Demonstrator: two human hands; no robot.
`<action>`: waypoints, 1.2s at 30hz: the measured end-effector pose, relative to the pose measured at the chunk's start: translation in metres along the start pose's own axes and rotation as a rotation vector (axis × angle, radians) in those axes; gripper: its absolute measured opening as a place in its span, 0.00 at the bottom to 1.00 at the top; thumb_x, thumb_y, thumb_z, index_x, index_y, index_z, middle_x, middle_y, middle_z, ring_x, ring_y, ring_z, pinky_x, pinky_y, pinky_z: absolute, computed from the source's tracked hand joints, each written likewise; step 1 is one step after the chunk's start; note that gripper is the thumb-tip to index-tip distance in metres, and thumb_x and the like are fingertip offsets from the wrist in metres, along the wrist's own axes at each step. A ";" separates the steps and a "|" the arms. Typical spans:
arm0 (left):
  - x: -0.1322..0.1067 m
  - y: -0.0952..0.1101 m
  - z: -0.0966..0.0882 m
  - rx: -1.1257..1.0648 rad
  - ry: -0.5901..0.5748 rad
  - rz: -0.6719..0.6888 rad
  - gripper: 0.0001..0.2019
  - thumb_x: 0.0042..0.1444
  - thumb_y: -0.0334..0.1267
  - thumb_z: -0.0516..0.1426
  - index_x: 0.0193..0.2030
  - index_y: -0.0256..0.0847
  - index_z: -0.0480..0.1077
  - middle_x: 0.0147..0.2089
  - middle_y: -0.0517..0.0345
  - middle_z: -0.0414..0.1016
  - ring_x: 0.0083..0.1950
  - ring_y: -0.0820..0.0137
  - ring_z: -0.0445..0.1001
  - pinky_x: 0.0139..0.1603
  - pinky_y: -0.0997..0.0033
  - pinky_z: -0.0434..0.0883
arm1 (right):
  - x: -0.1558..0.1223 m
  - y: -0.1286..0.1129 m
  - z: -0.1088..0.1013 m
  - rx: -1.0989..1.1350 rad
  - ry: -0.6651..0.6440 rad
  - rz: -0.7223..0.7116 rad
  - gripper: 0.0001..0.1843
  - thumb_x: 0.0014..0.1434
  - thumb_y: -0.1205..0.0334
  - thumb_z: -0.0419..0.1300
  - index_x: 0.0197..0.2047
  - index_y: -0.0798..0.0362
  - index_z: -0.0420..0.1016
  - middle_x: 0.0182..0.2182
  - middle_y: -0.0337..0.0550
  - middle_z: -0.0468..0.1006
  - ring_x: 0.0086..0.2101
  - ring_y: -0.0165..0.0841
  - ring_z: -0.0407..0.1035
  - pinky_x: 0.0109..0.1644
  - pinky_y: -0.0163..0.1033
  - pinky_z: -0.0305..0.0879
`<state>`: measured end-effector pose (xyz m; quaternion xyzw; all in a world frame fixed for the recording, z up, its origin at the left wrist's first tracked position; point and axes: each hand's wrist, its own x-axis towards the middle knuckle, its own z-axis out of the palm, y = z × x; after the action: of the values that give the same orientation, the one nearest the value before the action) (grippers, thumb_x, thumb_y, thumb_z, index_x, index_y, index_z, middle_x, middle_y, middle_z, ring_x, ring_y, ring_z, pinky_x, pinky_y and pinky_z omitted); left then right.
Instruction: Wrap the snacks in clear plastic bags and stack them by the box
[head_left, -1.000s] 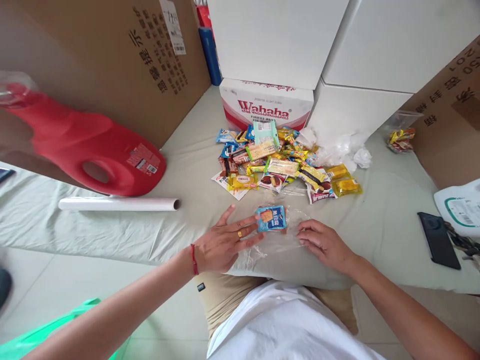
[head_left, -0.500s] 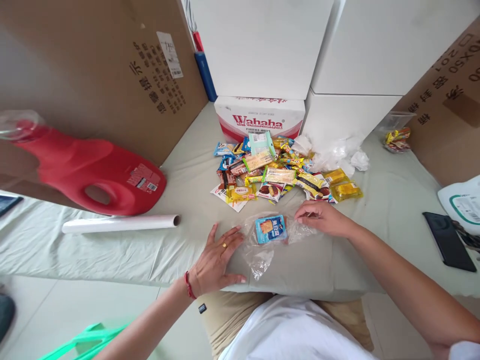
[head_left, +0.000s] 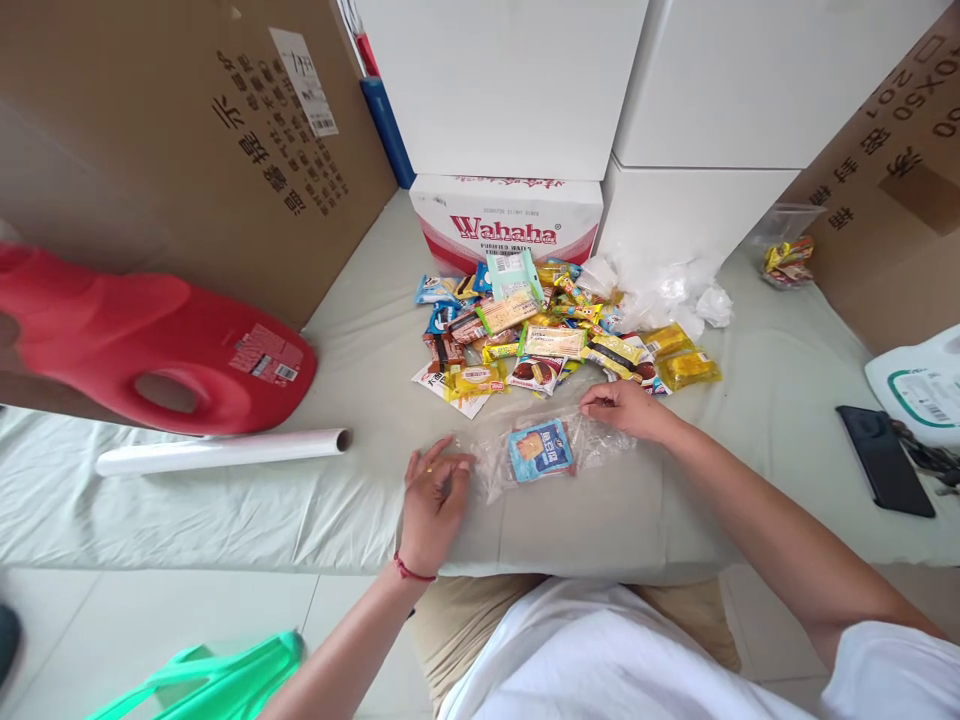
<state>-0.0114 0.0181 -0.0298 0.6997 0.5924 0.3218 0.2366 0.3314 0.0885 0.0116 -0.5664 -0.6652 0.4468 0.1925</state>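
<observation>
A clear plastic bag (head_left: 491,468) lies flat near the table's front edge. Inside or under its film is a blue snack packet (head_left: 540,450), with a reddish-brown piece showing at its edge. My left hand (head_left: 435,505), with a red cord bracelet, pinches the bag's left edge between thumb and finger. At the upper right of the bag, my right hand (head_left: 624,408) has its fingertips closed on the film. Just beyond both hands lies a heap of wrapped snacks (head_left: 551,342), among them biscuits and yellow packets.
A red detergent bottle (head_left: 225,340) and a white roll (head_left: 225,452) lie to the left. Behind the heap stands a Wahaha carton (head_left: 510,225). Crumpled clear plastic (head_left: 671,290) sits beside it. On the right are a phone (head_left: 885,460) and a white bottle (head_left: 919,390).
My left hand has gone from spread fingers to a pinch on the bag's left edge. The bag's lower flap is now drawn out leftward. My right hand keeps its hold.
</observation>
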 end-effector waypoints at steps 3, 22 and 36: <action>0.003 -0.002 -0.004 0.040 0.186 -0.083 0.12 0.65 0.42 0.54 0.32 0.44 0.75 0.42 0.52 0.82 0.60 0.55 0.74 0.63 0.46 0.68 | 0.003 0.005 0.003 -0.018 0.016 0.006 0.15 0.58 0.50 0.60 0.35 0.53 0.80 0.27 0.39 0.78 0.28 0.32 0.67 0.33 0.35 0.59; 0.000 0.074 0.043 0.342 -0.016 0.368 0.20 0.66 0.30 0.51 0.62 0.43 0.72 0.61 0.47 0.78 0.62 0.54 0.74 0.59 0.47 0.65 | 0.011 -0.003 -0.001 -0.370 0.029 -0.006 0.10 0.64 0.57 0.60 0.37 0.52 0.81 0.31 0.42 0.80 0.31 0.35 0.70 0.35 0.37 0.61; 0.004 0.082 0.042 0.549 -0.046 0.256 0.16 0.66 0.31 0.53 0.56 0.47 0.76 0.45 0.46 0.78 0.50 0.53 0.71 0.48 0.52 0.61 | 0.063 -0.077 0.024 -0.807 -0.060 -0.517 0.06 0.63 0.63 0.65 0.42 0.55 0.81 0.49 0.52 0.76 0.56 0.48 0.59 0.56 0.49 0.57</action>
<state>0.0746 0.0093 0.0007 0.8136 0.5587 0.1607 0.0096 0.2503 0.1411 0.0457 -0.3989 -0.9098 0.1068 0.0428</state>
